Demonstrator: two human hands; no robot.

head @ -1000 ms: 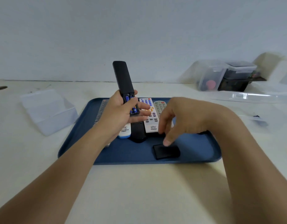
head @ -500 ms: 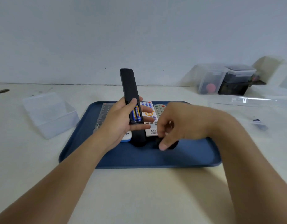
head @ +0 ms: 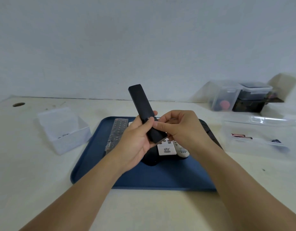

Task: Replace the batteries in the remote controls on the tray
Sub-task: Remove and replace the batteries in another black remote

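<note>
Head camera: two bare hands meet above a blue tray [head: 144, 180], both on one slim black remote [head: 140, 105] tilted up and away from the viewer. The left hand [head: 135, 139] wraps its fingers around the remote's lower half; the right hand [head: 182, 129] pinches the lower end, its thumb pressed on the black back cover [head: 156, 134], which sits over the battery bay. At least four more remotes lie on the tray: one grey keypad remote [head: 116, 134] at left, one dark remote [head: 149, 159] under the hands, and two white remotes [head: 166, 148] just beside it. Three clear plastic containers stand on the cream table [head: 44, 180]: one open box [head: 64, 129] at left, one shallow bin [head: 260, 135] at right holding a reddish battery [head: 238, 135], and a lidded tub [head: 225, 95] against the pale wall [head: 144, 39], next to one dark lidded box [head: 254, 97]. The hands hide the upper parts of the remotes beneath them; the left box's contents are too faint to make out.
</note>
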